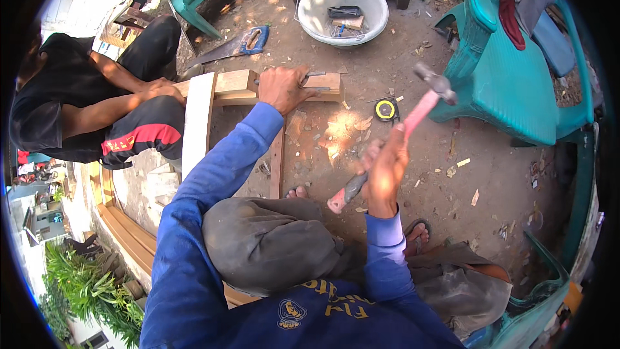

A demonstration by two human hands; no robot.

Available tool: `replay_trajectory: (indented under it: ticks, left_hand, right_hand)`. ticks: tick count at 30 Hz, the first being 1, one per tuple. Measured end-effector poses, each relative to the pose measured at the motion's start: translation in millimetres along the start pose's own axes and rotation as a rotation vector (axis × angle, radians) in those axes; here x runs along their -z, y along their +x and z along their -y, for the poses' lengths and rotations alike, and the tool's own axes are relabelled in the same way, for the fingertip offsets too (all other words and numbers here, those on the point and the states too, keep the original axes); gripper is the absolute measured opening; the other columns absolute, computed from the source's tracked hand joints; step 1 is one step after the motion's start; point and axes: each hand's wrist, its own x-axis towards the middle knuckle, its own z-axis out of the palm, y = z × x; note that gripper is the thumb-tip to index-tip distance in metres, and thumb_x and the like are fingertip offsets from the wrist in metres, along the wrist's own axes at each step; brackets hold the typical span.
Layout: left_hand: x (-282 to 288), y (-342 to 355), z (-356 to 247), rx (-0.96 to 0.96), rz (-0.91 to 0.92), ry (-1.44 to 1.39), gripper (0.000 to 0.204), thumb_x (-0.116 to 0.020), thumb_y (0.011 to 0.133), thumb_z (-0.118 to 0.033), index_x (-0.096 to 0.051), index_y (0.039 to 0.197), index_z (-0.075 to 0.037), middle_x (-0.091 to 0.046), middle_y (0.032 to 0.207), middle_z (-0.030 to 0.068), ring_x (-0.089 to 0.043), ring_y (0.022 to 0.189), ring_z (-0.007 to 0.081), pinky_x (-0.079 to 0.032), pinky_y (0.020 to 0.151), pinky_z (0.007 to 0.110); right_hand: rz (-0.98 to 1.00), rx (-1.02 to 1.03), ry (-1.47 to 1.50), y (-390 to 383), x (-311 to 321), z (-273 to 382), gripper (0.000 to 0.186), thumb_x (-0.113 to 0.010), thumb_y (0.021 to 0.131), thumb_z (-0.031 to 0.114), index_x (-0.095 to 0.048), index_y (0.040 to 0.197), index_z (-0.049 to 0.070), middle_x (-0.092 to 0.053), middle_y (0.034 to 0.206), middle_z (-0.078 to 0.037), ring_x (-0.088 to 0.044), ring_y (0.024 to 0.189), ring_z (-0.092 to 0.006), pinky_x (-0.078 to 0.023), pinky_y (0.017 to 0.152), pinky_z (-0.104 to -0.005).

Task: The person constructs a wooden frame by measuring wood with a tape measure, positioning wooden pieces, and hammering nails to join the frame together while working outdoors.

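Both curled closed, left hand (pixel 281 90) grips a dark tool (pixel 315 74) at the wood (pixel 333 82), right hand (pixel 385 169) a hammer (pixel 420 110); misaimed swings could bruise the left.

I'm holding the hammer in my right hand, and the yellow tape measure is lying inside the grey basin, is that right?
Not quite: the head view shows the yellow tape measure on the ground, outside the grey basin. Your right hand does hold the hammer.
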Motion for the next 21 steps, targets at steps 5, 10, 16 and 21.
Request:
replay_trajectory:
  ticks: [5,10,16,21]
  left_hand:
    - [1,-4,6,0.039,0.068,-0.028,0.049,-0.087,0.068,-0.056,-0.063,0.081,-0.015,-0.068,0.068,0.0105,-0.07,0.067,0.0346,-0.052,0.057,0.047]
    - [0,-4,3,0.001,0.008,-0.037,0.051,-0.087,0.067,-0.056,-0.062,0.079,-0.015,-0.067,0.067,0.0105,-0.07,0.066,0.0344,-0.052,0.056,0.047]
    - [-6,-7,10,0.001,0.011,-0.079,0.05,-0.087,0.069,-0.055,-0.06,0.078,-0.014,-0.069,0.068,0.0104,-0.07,0.066,0.0332,-0.051,0.055,0.046]
    - [2,-6,7,0.008,0.033,-0.081,0.048,-0.086,0.07,-0.054,-0.061,0.08,-0.014,-0.069,0.07,0.01,-0.071,0.067,0.0337,-0.052,0.056,0.046]
  right_hand:
    - [0.494,-0.276,-0.444,-6,6,-9,0.04,-0.045,0.109,0.049,-0.04,0.09,0.014,-0.033,0.06,0.007,-0.034,0.045,-0.0064,-0.034,0.041,-0.0261]
    - [0.48,-0.299,-0.519,-7,2,-8,0.038,-0.045,0.108,0.051,-0.042,0.093,0.016,-0.031,0.06,0.008,-0.033,0.047,-0.0054,-0.033,0.042,-0.0255]
    - [0.224,-0.049,-0.283,-11,-17,16,0.04,-0.041,0.109,0.052,-0.041,0.091,0.016,-0.033,0.06,0.007,-0.034,0.045,-0.0051,-0.034,0.041,-0.0255]
    - [0.524,-0.31,-0.569,-14,-1,-4,0.038,-0.043,0.109,0.05,-0.04,0.091,0.016,-0.033,0.059,0.007,-0.035,0.045,-0.0064,-0.036,0.041,-0.0249]
